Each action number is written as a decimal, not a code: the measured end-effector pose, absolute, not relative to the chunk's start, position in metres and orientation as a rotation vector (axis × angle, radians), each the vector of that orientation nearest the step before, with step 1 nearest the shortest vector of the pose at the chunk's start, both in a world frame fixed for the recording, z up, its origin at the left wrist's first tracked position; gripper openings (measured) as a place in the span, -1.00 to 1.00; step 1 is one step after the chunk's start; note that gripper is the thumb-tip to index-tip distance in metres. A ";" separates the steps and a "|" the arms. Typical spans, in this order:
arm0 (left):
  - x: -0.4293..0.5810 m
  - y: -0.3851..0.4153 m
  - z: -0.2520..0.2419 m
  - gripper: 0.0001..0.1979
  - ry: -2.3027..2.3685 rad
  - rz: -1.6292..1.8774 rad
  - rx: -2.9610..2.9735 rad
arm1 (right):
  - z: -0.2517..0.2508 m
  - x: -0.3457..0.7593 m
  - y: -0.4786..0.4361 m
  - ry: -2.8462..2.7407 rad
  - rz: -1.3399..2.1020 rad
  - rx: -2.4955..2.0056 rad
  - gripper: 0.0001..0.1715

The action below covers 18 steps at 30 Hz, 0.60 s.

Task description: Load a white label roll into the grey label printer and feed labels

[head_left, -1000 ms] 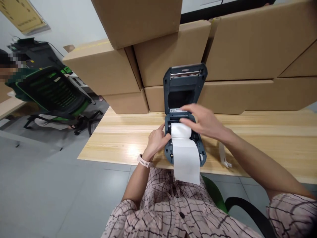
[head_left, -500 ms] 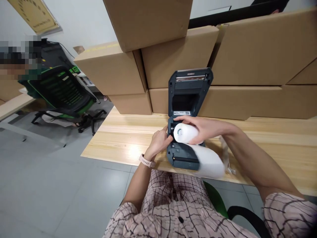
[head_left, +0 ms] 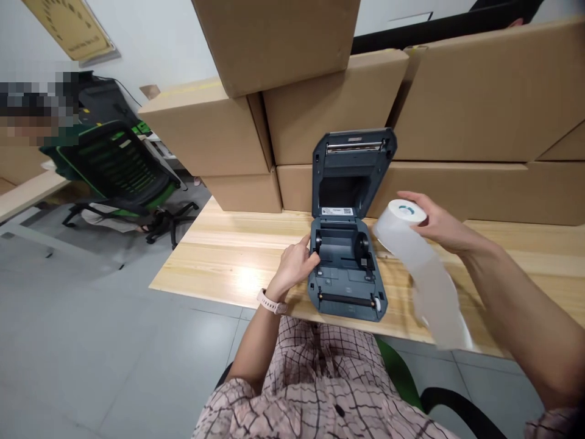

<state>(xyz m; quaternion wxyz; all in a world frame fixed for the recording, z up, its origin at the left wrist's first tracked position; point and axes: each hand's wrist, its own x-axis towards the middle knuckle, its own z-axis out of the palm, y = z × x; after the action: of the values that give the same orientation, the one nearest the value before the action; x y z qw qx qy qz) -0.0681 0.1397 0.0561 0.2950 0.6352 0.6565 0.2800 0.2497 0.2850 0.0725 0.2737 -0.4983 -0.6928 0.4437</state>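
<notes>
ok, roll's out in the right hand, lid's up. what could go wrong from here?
1. The paper roll's loose tail trails from the right hand; it could crease, snag or unwind further.
2. The raised lid might drop if knocked, perhaps catching the left hand at the base's left rim.
3. The base looks close to the table's front edge; a tug might shift it over.

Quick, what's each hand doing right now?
Left hand: open, resting against the left edge of the printer.
Right hand: closed on the white paper roll.
</notes>
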 end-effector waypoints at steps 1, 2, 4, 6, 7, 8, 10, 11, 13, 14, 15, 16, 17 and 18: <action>-0.068 0.139 0.056 -0.52 1.744 0.747 1.688 | 0.064 0.248 0.290 -1.850 1.225 -1.334 0.13; -0.068 0.139 0.056 -0.51 1.743 0.749 1.685 | 0.056 0.245 0.294 -1.847 1.250 -1.335 0.13; -0.068 0.139 0.056 -0.48 1.743 0.753 1.680 | 0.044 0.241 0.297 -1.850 1.286 -1.354 0.12; -0.068 0.139 0.056 -0.47 1.746 0.757 1.680 | 0.039 0.242 0.298 -1.852 1.310 -1.367 0.13; -0.068 0.139 0.056 -0.47 1.747 0.756 1.680 | 0.038 0.245 0.298 -1.843 1.321 -1.363 0.14; -0.068 0.139 0.056 -0.46 1.748 0.754 1.679 | 0.037 0.252 0.297 -1.822 1.341 -1.352 0.14; -0.068 0.140 0.055 -0.43 1.749 0.747 1.675 | 0.035 0.274 0.296 -1.703 1.375 -1.299 0.07; -0.068 0.140 0.055 -0.42 1.748 0.746 1.672 | 0.032 0.288 0.293 -1.612 1.381 -1.274 -0.02; -0.068 0.140 0.055 -0.41 1.748 0.748 1.672 | 0.024 0.316 0.283 -1.446 1.385 -1.256 -0.20; -0.068 0.140 0.054 -0.40 1.748 0.752 1.675 | 0.018 0.327 0.276 -1.404 1.397 -1.260 -0.25; -0.068 0.140 0.054 -0.39 1.747 0.756 1.677 | 0.012 0.335 0.268 -1.395 1.428 -1.272 -0.28; -0.068 0.140 0.054 -0.39 1.746 0.760 1.675 | 0.006 0.339 0.260 -1.416 1.474 -1.281 -0.28; -0.068 0.140 0.054 -0.39 1.744 0.764 1.671 | 0.001 0.340 0.252 -1.448 1.521 -1.280 -0.26; -0.068 0.140 0.053 -0.38 1.740 0.769 1.665 | -0.004 0.337 0.245 -1.485 1.562 -1.272 -0.24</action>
<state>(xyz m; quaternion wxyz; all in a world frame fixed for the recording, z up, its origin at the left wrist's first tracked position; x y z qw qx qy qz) -0.0682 0.1397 0.0532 0.3018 0.6278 0.6562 0.2900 0.3369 0.2447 -0.0036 0.3140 -0.4823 -0.5635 0.5926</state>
